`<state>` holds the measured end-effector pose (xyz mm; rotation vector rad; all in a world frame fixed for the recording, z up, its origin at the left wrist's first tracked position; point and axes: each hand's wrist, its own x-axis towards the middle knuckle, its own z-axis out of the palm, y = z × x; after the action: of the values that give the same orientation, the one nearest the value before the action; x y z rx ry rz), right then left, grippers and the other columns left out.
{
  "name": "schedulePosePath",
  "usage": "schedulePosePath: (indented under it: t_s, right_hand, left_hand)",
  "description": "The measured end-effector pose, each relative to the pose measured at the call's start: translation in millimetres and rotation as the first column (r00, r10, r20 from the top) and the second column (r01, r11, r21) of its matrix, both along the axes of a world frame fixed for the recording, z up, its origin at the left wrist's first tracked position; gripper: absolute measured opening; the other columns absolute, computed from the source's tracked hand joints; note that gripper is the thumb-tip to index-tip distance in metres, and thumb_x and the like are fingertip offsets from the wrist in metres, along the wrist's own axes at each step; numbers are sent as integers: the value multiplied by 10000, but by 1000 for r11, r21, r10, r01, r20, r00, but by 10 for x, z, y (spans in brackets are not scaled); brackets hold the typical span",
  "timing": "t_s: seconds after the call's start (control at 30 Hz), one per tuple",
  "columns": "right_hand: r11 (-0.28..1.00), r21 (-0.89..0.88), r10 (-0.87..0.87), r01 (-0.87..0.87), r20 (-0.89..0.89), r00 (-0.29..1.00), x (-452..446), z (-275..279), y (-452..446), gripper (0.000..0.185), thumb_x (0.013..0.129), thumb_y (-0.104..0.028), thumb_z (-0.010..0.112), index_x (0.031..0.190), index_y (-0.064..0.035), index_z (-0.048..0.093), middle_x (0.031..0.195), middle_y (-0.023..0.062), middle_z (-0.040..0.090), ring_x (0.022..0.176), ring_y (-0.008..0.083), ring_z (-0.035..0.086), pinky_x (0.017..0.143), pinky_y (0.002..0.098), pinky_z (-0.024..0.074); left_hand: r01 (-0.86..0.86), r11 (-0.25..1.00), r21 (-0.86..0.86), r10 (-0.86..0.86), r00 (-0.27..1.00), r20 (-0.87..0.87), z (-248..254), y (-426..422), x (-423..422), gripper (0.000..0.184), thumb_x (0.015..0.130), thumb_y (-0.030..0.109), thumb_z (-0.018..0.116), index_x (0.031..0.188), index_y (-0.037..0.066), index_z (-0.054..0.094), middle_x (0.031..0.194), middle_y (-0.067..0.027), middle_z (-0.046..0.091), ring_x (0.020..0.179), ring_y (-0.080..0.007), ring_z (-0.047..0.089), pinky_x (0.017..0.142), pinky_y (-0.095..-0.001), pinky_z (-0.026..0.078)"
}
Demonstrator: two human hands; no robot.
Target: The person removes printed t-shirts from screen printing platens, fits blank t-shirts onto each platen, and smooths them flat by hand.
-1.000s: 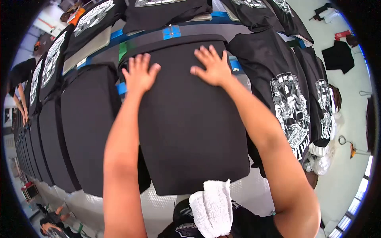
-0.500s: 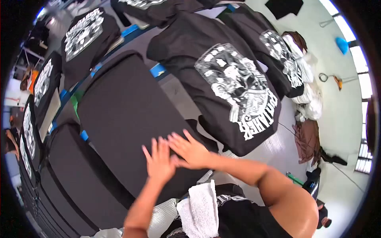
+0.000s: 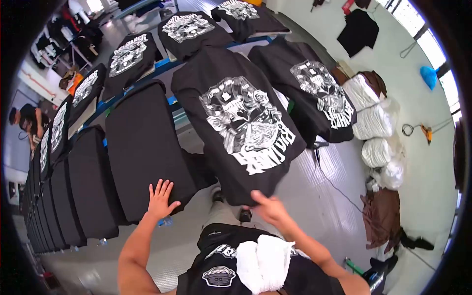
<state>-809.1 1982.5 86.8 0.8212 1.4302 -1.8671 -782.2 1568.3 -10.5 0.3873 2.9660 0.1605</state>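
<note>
Firstly, one plain black garment (image 3: 140, 147), spread flat on a sloping support in the near row, front and centre-left. Left hand (image 3: 160, 201): palm down at its lower right corner, fingers spread and straight, gripping nothing.

Item: one printed black shirt (image 3: 246, 118), just right of the plain piece, its hem towards the wearer. White print: skull-like figure, roses, arched lettering; stylised, the last letters seeming to be "ER", the full word uncertain. Right hand (image 3: 270, 209): blurred, at the hem, fingers curled, thumb out; whether they grip the cloth cannot be told.

Item: second printed shirt (image 3: 322, 91), same design, further right. Across the frame, a far row of like prints, lettering small.

Item: white towel (image 3: 265, 265), at the wearer's chest, covering part of the white lettering on a black top (image 3: 206, 265); below that, a round-topped badge (image 3: 219, 277), its marks illegible.
</note>
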Motion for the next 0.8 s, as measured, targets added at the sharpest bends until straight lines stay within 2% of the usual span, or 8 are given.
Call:
schedulePosePath:
  t_s: [0.1,0.2,0.27,0.37,0.47,0.6,0.73,0.8]
  right_hand:
    - [892,-120,-440,436,-455,774,90,531,1332,204,854,-202,734,919,-18,678,869,107,689,750,191,668,641,336,549]
    - [895,-193,-416,401,-683,600,278,891,2659,454,896,-185,592,1269,73,563,1209,191,646,1098,326,644,1001,467,498]
    - [836,-304,-529,456,-669,523,342,1024,3051,469,935,-235,554,1275,87,548,1221,195,638,1094,334,642,991,467,505]
    - [819,-135,-468,558,-720,512,256,946,3243,444,941,-207,568,1272,88,544,1230,207,627,1091,335,642,970,448,521]
    - [812,43,-439,582,-613,657,9,844,3211,391,869,-80,648,1221,71,568,1171,165,649,1057,283,652,959,407,512]
    - [823,437,-116,362,-496,861,-317,370,3439,230,915,-117,658,1077,46,661,990,33,678,892,123,622,805,274,485]
    - [796,603,141,59,-278,950,-679,-62,3767,247,930,-179,643,1034,39,694,913,-3,678,835,82,581,774,262,466]
    - [780,625,247,-34,-258,934,-868,-375,3912,269,935,-198,638,1039,43,695,919,1,681,836,83,580,775,268,468]
  left_hand:
    - [-153,935,320,214,963,-163,93,410,-358,608,888,396,647,1344,26,489,1383,-180,469,1274,-364,437,1060,-540,308]
    - [-155,814,559,400,848,-347,243,1026,-1121,530,910,317,659,1304,-1,502,1294,-207,536,1188,-394,507,996,-479,402]
    - [-183,789,586,473,790,-390,166,1381,-1683,544,906,349,665,1282,-16,515,1267,-221,555,1179,-399,515,980,-490,414]
    - [-453,858,242,499,847,-185,-22,1801,-2138,564,886,349,681,1288,-3,496,1174,-236,597,1074,-409,570,893,-487,462]
    - [-512,818,264,497,859,124,-155,1908,-2194,491,886,301,673,1236,4,500,1081,-243,614,960,-431,607,813,-489,492]
    - [-486,716,501,606,789,-100,-104,1983,-1952,312,862,141,683,1078,-17,523,1035,-243,622,906,-420,626,743,-489,502]
    - [-698,582,417,531,715,454,58,1940,-1823,363,846,117,708,1121,-12,509,963,-217,657,858,-363,662,740,-426,509]
    - [-694,570,441,555,720,416,126,2004,-1809,391,821,165,747,1098,-9,533,938,-211,675,863,-358,672,763,-418,517]
